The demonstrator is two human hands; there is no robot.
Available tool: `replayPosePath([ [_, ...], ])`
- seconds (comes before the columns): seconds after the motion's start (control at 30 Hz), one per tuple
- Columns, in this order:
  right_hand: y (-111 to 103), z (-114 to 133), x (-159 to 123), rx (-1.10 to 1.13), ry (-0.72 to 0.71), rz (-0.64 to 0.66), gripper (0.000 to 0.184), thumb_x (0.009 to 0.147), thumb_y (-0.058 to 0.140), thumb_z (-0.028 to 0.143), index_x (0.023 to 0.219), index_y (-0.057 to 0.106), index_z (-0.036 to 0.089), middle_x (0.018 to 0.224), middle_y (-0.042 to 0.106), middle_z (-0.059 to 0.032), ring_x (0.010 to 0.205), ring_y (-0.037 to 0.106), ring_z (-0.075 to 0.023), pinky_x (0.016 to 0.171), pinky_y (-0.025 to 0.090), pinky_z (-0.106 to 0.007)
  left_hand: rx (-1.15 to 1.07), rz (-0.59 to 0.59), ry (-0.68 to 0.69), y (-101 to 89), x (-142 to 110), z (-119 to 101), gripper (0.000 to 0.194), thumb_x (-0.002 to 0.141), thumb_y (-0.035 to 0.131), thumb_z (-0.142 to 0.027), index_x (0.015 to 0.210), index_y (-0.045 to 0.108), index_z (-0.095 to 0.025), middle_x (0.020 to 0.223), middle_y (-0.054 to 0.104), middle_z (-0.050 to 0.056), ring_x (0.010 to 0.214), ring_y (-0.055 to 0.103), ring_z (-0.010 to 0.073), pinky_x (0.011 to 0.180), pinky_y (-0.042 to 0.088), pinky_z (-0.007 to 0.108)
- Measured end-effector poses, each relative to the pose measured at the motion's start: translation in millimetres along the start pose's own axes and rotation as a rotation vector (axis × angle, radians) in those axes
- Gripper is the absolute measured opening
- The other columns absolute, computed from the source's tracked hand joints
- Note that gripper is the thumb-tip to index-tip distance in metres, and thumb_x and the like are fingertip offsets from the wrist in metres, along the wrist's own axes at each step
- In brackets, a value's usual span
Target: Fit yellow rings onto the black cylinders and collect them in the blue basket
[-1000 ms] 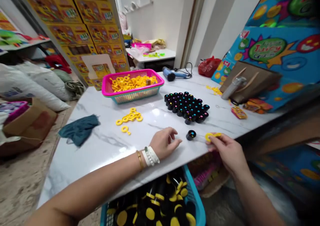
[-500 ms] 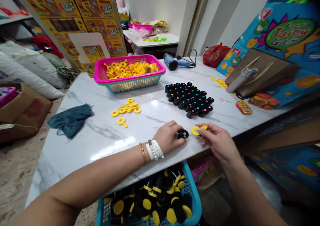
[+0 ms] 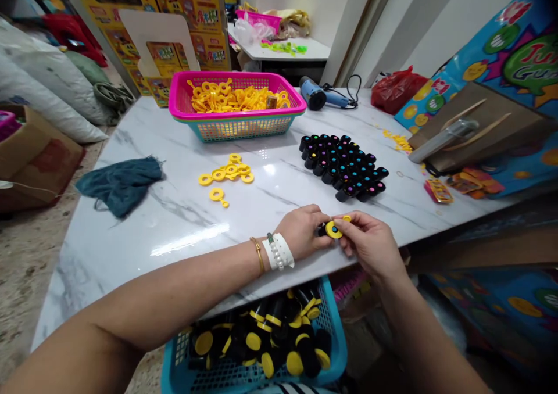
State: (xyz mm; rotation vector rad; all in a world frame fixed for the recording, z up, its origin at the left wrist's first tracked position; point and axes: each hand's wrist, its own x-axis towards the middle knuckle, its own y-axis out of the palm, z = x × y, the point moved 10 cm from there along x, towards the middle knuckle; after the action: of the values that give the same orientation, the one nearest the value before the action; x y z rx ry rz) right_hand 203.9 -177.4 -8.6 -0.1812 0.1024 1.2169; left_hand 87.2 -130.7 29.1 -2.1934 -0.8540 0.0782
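My left hand [image 3: 303,232] is closed around a small black cylinder [image 3: 322,230], most of it hidden by the fingers. Between the thumb and fingers of my right hand [image 3: 375,244] is a yellow ring-shaped cap with a small tab [image 3: 332,233]. The ring lies against the cylinder's end, and a blue dot shows through its hole; whether it is seated I cannot tell. Behind my hands stands a cluster of black cylinders [image 3: 344,166] with coloured dots on top. Several loose yellow caps [image 3: 231,173] lie to the left on the marble-patterned table [image 3: 183,208].
A pink-and-teal basket [image 3: 239,129] of yellow caps stands at the back, beside a blue heat gun [image 3: 311,93]. A dark cloth [image 3: 122,185] lies left. Below the table edge, a blue basket [image 3: 342,347] holds yellow-capped black cylinders. A paper bag [image 3: 488,126] stands right.
My right hand has moved left and brought the yellow cap against the end of the black cylinder. The two were apart before. The camera view has shifted slightly.
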Motion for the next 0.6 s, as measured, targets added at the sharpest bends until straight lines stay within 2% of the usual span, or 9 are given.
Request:
replayPosePath([
  [0.13,6,4,-4,-0.038,-0.045,0.013,0.027,0.080,0.073,0.042,0.079,0.061,0.018,0.046,0.056,0.0047,0.038,0.049,-0.0076,0.040,0.042,-0.018,0.022,0.012,-0.017,2.8,2,1,0.024,0.079,0.068,-0.035,0.092,0.070,-0.015,0.084,0.061,0.004,0.074,0.057,0.0158,0.069,0.045,0.027],
  [0.27,10,10,-8,-0.109,-0.106,0.012,0.026,0.083,0.069,0.043,0.083,0.058,0.020,0.049,0.055,0.0063,0.038,0.050,-0.0083,0.041,0.043,-0.019,0.041,0.000,-0.026,-1.8,2,-2,0.024,0.075,0.069,-0.032,0.088,0.068,-0.012,0.082,0.063,0.005,0.074,0.058,0.0171,0.068,0.044,0.027],
  [0.33,10,12,-9,-0.110,-0.130,0.014,0.026,0.084,0.067,0.044,0.086,0.057,0.020,0.056,0.057,0.0060,0.039,0.050,-0.0079,0.039,0.043,-0.019,-0.007,0.026,-0.039,-3.7,1,-4,0.029,0.075,0.068,-0.037,0.091,0.068,-0.012,0.076,0.063,0.004,0.070,0.058,0.0168,0.066,0.043,0.027],
  [0.37,9,13,-9,-0.105,-0.138,0.015,0.027,0.084,0.066,0.045,0.088,0.057,0.020,0.058,0.058,0.0057,0.039,0.050,-0.0078,0.039,0.043,-0.019,-0.059,0.053,-0.075,-3.3,1,-2,0.033,0.077,0.066,-0.041,0.094,0.069,-0.013,0.071,0.063,0.003,0.066,0.057,0.0158,0.063,0.043,0.027],
  [0.43,11,11,-9,-0.087,-0.120,0.071,0.028,0.086,0.065,0.045,0.094,0.057,0.020,0.060,0.059,0.0052,0.043,0.053,-0.0085,0.043,0.045,-0.020,-0.237,0.145,-0.232,3.5,-1,8,0.040,0.085,0.058,-0.047,0.103,0.069,-0.014,0.064,0.062,0.000,0.055,0.054,0.0124,0.056,0.040,0.025],
  [0.53,20,6,-10,-0.070,-0.036,0.236,0.032,0.086,0.065,0.044,0.103,0.054,0.020,0.063,0.063,0.0034,0.053,0.060,-0.0116,0.054,0.052,-0.023,-0.555,0.290,-0.470,21.0,-8,17,0.033,0.092,0.051,-0.039,0.108,0.069,-0.016,0.062,0.062,-0.002,0.046,0.050,0.0072,0.048,0.037,0.020],
  [0.6,21,6,-12,-0.085,-0.019,0.282,0.035,0.086,0.066,0.044,0.106,0.051,0.021,0.066,0.065,0.0024,0.056,0.062,-0.0122,0.057,0.052,-0.024,-0.683,0.324,-0.534,26.8,-8,17,0.026,0.092,0.052,-0.031,0.103,0.070,-0.015,0.061,0.061,-0.002,0.044,0.049,0.0055,0.044,0.035,0.018],
])
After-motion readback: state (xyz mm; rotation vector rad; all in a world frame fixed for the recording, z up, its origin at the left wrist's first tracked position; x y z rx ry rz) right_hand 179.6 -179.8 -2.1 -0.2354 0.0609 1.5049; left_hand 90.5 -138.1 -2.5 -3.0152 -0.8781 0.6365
